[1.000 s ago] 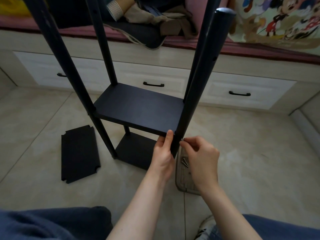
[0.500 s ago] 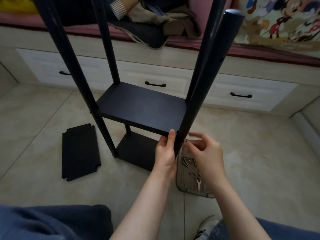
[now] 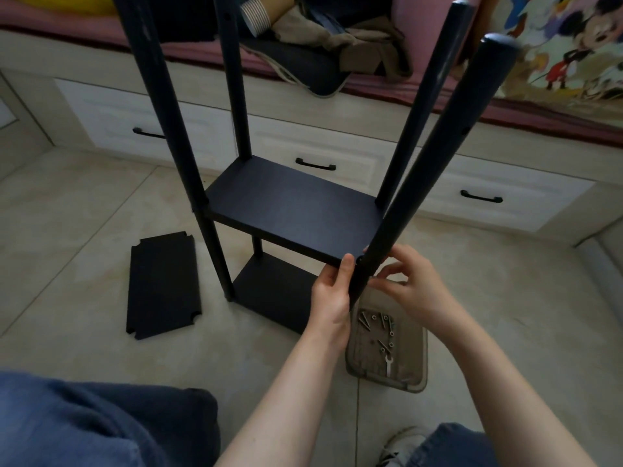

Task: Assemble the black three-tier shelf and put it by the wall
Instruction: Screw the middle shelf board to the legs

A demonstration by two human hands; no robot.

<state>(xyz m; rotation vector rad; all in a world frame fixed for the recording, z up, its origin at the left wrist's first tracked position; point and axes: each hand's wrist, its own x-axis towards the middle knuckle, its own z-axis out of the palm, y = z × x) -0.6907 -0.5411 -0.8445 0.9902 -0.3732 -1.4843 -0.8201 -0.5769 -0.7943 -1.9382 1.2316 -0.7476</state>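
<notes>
Evidently a corner joint is being worked on. The shelf (image 3: 290, 203) is being kept upright on the floor (image 3: 84, 210), just in front of the knees and near the bed drawers (image 3: 313, 163), not yet by any wall.

The near right corner of the middle board (image 3: 303, 230) is being gripped by the left hand (image 3: 332, 294), thumb on top beside the post (image 3: 424, 176). This is judged to be keeping the board level and lined up with the post's hole. The fingers of the right hand (image 3: 416, 291) are being curled in, tips together against the post's outer side at board height, probably to feed a fastener. Whether anything is being pinched there cannot be told.

The tray (image 3: 419, 375) is being kept on the floor just beneath the right hand, so that the screws (image 3: 372, 323) and spanner (image 3: 388, 365) are being held within reach. The spare panel (image 3: 163, 284) is being left flat on the floor to the left, apart from the shelf, presumably for the top tier.

The shelf's long axis is being held vertical, with its four posts pointing up towards the camera. The boards' long sides are being presented across the view, one long edge facing the person. The gripped post is being seen as leaning outward, though how far that is the lens cannot be told
</notes>
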